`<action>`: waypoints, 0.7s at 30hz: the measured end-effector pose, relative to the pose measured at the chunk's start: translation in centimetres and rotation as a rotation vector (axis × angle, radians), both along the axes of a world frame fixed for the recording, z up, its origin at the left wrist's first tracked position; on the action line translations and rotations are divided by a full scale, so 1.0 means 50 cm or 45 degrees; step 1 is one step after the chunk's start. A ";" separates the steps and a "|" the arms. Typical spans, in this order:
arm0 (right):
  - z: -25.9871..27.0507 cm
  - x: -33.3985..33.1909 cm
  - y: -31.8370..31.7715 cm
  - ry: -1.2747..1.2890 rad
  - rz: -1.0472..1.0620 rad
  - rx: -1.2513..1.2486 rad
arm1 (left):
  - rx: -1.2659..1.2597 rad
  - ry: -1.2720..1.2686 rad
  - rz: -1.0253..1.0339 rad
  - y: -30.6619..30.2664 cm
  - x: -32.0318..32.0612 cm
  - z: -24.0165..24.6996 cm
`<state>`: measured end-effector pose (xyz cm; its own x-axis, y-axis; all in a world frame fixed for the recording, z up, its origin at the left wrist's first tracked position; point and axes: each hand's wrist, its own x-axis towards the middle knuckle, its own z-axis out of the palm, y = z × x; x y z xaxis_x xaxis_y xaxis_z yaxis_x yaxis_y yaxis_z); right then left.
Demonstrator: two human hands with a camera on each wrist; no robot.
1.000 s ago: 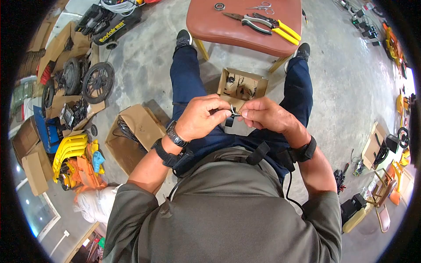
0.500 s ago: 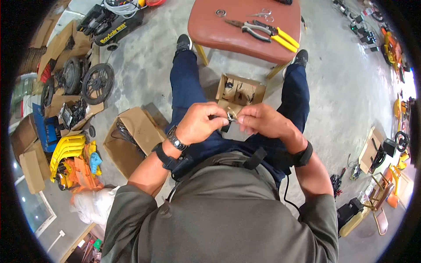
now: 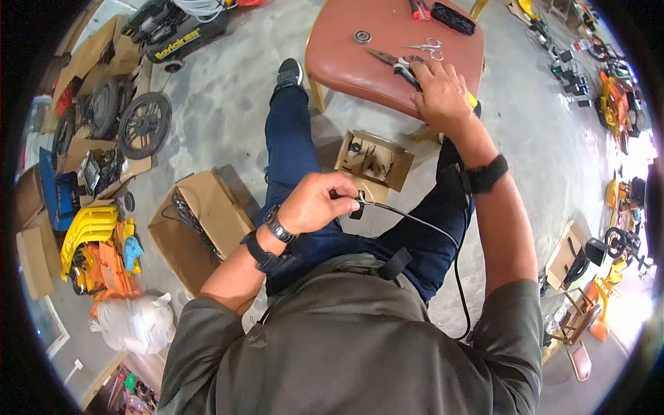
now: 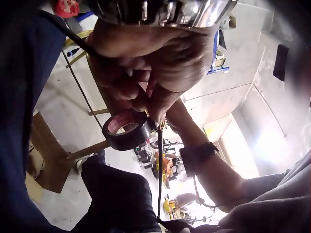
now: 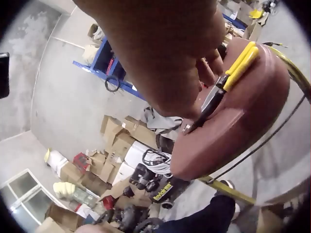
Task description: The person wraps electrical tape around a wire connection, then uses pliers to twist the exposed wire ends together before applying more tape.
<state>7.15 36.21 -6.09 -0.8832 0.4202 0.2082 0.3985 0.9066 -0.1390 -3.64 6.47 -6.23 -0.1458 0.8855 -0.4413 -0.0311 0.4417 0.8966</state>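
Observation:
My left hand (image 3: 315, 202) pinches a thin black cable (image 3: 422, 223) between thumb and forefinger, its bare light-coloured wire end standing up. A roll of black electrical tape (image 4: 138, 139) is at those same fingers in the left wrist view. My right hand (image 3: 444, 97) reaches over the brown padded stool, its fingers spread across the pliers (image 3: 382, 57) and a yellow-handled tool (image 5: 241, 65). The palm hides most of both tools in the head view. In the right wrist view the fingertips are right at the tools.
The stool (image 3: 346, 72) also bears scissors (image 3: 429, 47), a metal ring like a bearing (image 3: 362, 37), a black bundle (image 3: 453, 19) and red-handled pliers (image 3: 419, 10). An open small box (image 3: 394, 180) sits between the legs, a larger carton (image 3: 207, 207) at the left.
The right hand has left the cable end beside the left hand and moved forward to the tools on the stool. The left hand keeps its pinch on the cable.

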 end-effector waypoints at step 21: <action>0.059 0.102 -0.059 0.489 -0.119 -1.881 | 0.103 0.044 0.025 -0.014 -0.028 -0.004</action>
<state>12.27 33.26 -3.12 -0.8346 0.5003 -0.2304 0.1745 -0.1565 -0.9721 -5.03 5.76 -6.46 -0.1775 0.9148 -0.3628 -0.0075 0.3674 0.9300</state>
